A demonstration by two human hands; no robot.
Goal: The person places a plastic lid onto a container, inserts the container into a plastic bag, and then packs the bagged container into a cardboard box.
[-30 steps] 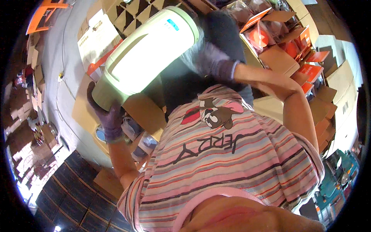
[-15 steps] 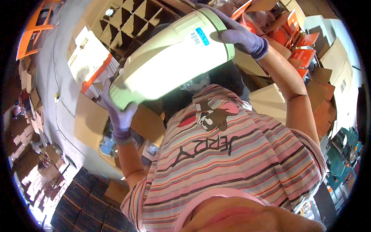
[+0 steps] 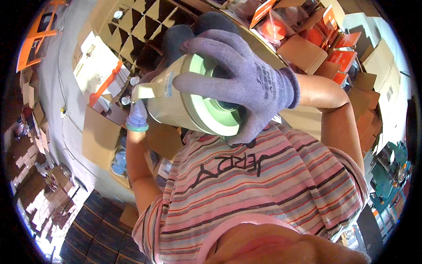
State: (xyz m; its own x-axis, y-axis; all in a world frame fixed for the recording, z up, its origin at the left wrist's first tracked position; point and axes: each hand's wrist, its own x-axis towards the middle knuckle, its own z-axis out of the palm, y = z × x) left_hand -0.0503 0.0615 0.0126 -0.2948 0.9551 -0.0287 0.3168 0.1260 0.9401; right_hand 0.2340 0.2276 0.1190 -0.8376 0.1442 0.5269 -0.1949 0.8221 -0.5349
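A cream jug [image 3: 173,110] with pale green ends and a handle [image 3: 148,91] is tilted in front of my chest, its ringed green base [image 3: 224,125] toward me. Its kind looks like an insulated jug. A blue-and-white barcode sticker [image 3: 168,83] shows on its side. My right hand [image 3: 237,70], in a purple-grey knit glove, spans the base with its fingers wrapped round the edge. My left hand [image 3: 139,113], gloved too, is at the handle side; its fingers are mostly hidden behind the jug. A green band [image 3: 137,128] circles the left wrist.
A carton with cardboard dividers [image 3: 145,22] stands ahead, a white printed box [image 3: 99,66] at its left. Open cartons with orange-and-white inner boxes [image 3: 316,48] crowd the right. Dark stacked boxes [image 3: 96,229] lie lower left. An orange frame [image 3: 41,35] stands far left.
The jug has turned from lying lengthwise across my view to its base facing me, handle at left. My right hand has shifted from its end edge to across the base.
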